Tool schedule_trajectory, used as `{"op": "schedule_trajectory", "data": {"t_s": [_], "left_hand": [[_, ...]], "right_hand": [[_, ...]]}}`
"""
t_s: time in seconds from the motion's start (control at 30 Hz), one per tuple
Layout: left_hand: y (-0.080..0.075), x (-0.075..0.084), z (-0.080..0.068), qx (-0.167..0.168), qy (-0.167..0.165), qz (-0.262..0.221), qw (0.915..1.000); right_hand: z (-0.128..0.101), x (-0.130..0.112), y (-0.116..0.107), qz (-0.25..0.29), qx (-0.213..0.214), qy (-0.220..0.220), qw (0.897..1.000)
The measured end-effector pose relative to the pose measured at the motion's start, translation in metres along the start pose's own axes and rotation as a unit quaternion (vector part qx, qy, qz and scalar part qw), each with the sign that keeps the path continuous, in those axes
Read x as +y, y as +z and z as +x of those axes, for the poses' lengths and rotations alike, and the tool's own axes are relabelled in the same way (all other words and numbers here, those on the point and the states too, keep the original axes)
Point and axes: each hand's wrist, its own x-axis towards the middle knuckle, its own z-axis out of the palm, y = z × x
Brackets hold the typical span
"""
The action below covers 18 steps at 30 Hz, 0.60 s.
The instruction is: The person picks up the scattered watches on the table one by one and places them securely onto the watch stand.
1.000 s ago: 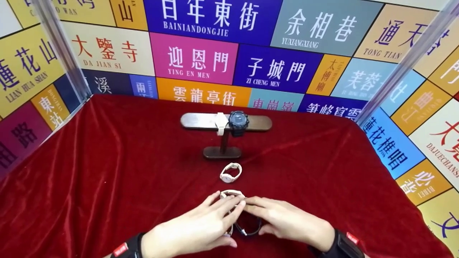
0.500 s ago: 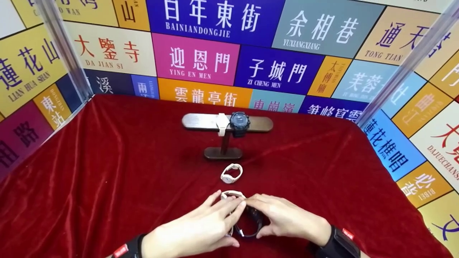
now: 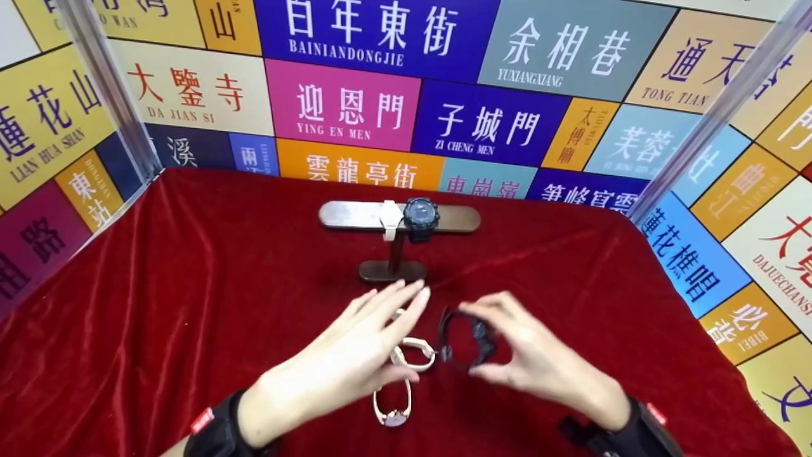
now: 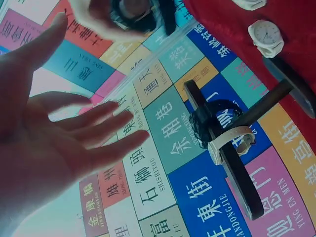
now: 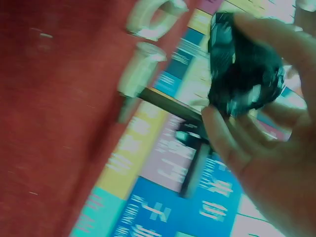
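Note:
My right hand point(image 3: 539, 346) pinches a black wristwatch point(image 3: 483, 343), its strap closed in a loop, off to the right of the other loose watches. It shows large and blurred between thumb and fingers in the right wrist view, as a black watch point(image 5: 242, 69). My left hand point(image 3: 336, 355) has its fingers spread and holds nothing, as the left wrist view confirms. Below its fingers lies a white watch band point(image 3: 419, 366). Nearer me is a slim watch with a pale band point(image 3: 393, 419). Another white watch point(image 4: 266, 37) is mostly hidden behind the left fingers in the head view.
A T-shaped watch stand point(image 3: 355, 214) rises behind the hands. It carries a white watch point(image 3: 390, 219) and a black watch point(image 3: 420, 214) side by side. Red velvet cloth point(image 3: 190, 304) covers the table, and colourful printed panels point(image 3: 342, 105) wall it in.
My right hand has lifted the black watch and moved right, away from the group. My left hand has moved forward, off the pale watches, which now show below it.

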Motion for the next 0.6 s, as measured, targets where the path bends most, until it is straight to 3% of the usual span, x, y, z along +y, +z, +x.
{"op": "schedule_trajectory", "data": {"t_s": [0.17,0.3,0.43,0.6], "left_hand": [[0.009,0.002,0.021,-0.007,-0.024,-0.074,0.997],[0.022,0.009,0.04,-0.009,-0.049,-0.097,0.9941],[0.032,0.015,0.05,0.028,-0.048,-0.107,0.9928],[0.041,0.017,0.047,0.077,-0.034,-0.137,0.987]], "right_hand": [[0.012,-0.02,-0.018,-0.05,0.099,0.01,0.994],[0.019,-0.039,-0.019,-0.106,0.14,0.017,0.984],[0.023,-0.053,-0.015,-0.121,0.155,0.026,0.98],[0.024,-0.06,-0.01,-0.124,0.162,0.018,0.979]]}}
